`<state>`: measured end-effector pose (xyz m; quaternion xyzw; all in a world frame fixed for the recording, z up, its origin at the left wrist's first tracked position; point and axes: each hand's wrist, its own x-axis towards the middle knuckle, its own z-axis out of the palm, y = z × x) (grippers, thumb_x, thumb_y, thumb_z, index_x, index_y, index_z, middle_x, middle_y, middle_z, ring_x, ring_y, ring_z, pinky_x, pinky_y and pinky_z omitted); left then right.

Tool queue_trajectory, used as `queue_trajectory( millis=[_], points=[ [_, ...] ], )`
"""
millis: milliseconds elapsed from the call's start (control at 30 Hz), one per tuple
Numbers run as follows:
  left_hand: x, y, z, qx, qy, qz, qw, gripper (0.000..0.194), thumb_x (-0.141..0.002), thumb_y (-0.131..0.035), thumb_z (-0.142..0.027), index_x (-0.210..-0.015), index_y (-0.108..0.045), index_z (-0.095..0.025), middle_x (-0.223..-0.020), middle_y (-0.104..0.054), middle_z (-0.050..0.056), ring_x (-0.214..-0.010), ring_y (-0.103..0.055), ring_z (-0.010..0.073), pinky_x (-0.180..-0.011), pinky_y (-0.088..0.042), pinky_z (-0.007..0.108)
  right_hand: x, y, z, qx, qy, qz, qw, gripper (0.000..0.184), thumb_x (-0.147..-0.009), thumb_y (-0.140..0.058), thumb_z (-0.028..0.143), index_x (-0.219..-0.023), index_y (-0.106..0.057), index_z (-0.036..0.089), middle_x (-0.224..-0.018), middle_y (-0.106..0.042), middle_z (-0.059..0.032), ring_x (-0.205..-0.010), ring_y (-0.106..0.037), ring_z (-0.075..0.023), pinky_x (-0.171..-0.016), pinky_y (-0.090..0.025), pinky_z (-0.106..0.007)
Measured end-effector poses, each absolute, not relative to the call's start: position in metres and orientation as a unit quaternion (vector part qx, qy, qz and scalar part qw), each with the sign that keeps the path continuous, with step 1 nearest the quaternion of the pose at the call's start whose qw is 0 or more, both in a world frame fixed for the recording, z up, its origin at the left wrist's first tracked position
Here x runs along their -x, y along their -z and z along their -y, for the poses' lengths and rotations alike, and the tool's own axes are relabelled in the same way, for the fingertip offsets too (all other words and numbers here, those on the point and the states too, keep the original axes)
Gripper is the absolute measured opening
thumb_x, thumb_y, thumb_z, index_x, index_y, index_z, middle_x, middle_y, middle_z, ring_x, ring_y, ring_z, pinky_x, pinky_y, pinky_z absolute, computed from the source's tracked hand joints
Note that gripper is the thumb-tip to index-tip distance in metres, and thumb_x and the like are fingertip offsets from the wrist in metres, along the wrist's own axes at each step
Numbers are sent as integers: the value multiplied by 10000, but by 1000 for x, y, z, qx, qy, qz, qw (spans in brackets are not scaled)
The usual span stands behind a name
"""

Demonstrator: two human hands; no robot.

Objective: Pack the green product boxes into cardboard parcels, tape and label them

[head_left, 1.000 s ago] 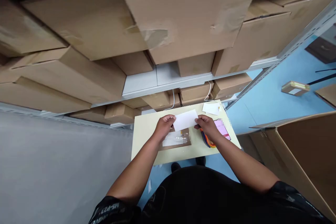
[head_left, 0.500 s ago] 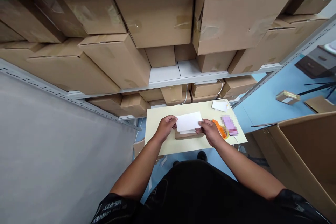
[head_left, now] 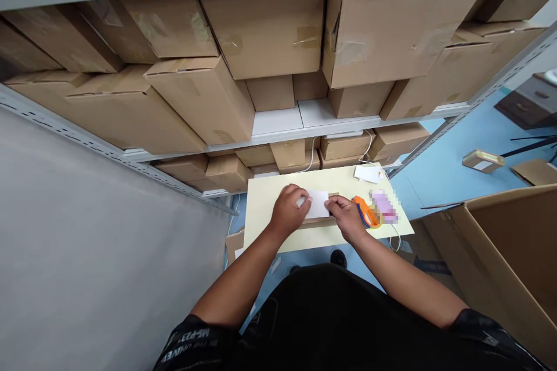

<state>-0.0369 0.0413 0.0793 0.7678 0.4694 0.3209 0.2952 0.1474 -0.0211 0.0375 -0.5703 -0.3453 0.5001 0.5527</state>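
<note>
A white paper slip (head_left: 318,205) lies over the top of a small cardboard box (head_left: 319,222) on the cream table (head_left: 265,229). My left hand (head_left: 290,207) is closed on the slip's left end, with its fingers curled over the paper. At the right edge, my right hand (head_left: 347,215) pinches the slip between thumb and fingers. Much of the box is hidden under the paper and both hands. Just right of my right hand rests an orange tape dispenser (head_left: 364,212) with yellowish tape.
A pixelated pinkish-purple item (head_left: 383,206) and a white card (head_left: 368,173) lie on the table's right side. Shelves (head_left: 278,122) packed with cardboard boxes stand behind. A large open carton (head_left: 461,243) is at the right, a grey wall (head_left: 87,243) at the left.
The white slip has come down from above onto the small box. My left hand has moved right and curled over the slip's left end. My right hand stays at its right edge.
</note>
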Motion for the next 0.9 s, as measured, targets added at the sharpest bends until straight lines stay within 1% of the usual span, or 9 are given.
queue_trajectory(
  millis=[133,267,333,467,600,700,800,900],
  points=[
    [12,-89,-31,-754,-297,-453,371,88,-889,-656,-272,-857,-723,-225,-884,-696,28,-816,-640,170,-762,-506,289,-148,-41,21,567,-495,378,539,268,-783,-744,526,-780,-737,258,-716,-655,-3,-699,-575,-188,-672,-481,-320],
    [0,-83,-32,-698,-300,-476,443,103,-881,-661,-293,-853,-727,-219,-823,-724,6,-752,-646,158,-712,-499,276,-155,-41,22,564,-495,409,520,234,-797,-728,502,-813,-752,270,-764,-693,-10,-734,-605,-197,-705,-497,-327],
    [-4,-81,-33,-689,-293,-479,459,118,-880,-662,-314,-856,-729,-220,-802,-727,0,-732,-646,157,-697,-499,274,-160,-39,23,566,-488,428,508,221,-805,-722,485,-825,-753,267,-765,-693,-8,-733,-603,-196,-702,-494,-324],
    [-10,-82,-32,-721,-254,-490,418,124,-864,-675,-330,-823,-732,-228,-797,-732,3,-732,-641,164,-704,-486,283,-168,-37,23,573,-470,468,480,166,-816,-709,432,-837,-746,272,-753,-679,11,-718,-596,-185,-695,-488,-315],
    [-13,-83,-31,-758,-227,-481,378,131,-880,-651,-299,-791,-721,-232,-777,-713,3,-749,-633,168,-711,-466,284,-174,-40,21,553,-485,485,473,109,-779,-712,364,-821,-726,264,-764,-691,11,-735,-616,-186,-727,-500,-325],
    [-13,-80,-29,-790,-225,-464,333,141,-908,-620,-266,-820,-726,-237,-816,-714,14,-802,-643,175,-759,-469,287,-177,-43,18,526,-536,432,500,129,-780,-695,386,-805,-694,260,-764,-688,5,-754,-634,-187,-754,-518,-333],
    [-13,-75,-26,-819,-231,-444,279,169,-947,-595,-267,-852,-732,-240,-869,-726,29,-861,-659,181,-808,-472,294,-178,-44,15,516,-557,390,520,196,-797,-700,432,-757,-661,244,-709,-663,5,-730,-616,-177,-749,-510,-327],
    [-13,-72,-24,-834,-262,-417,249,158,-962,-594,-257,-879,-726,-232,-876,-722,23,-845,-658,172,-803,-476,297,-176,-43,12,516,-565,359,534,223,-782,-731,431,-751,-664,220,-673,-653,9,-694,-592,-163,-726,-491,-316]
  ],
)
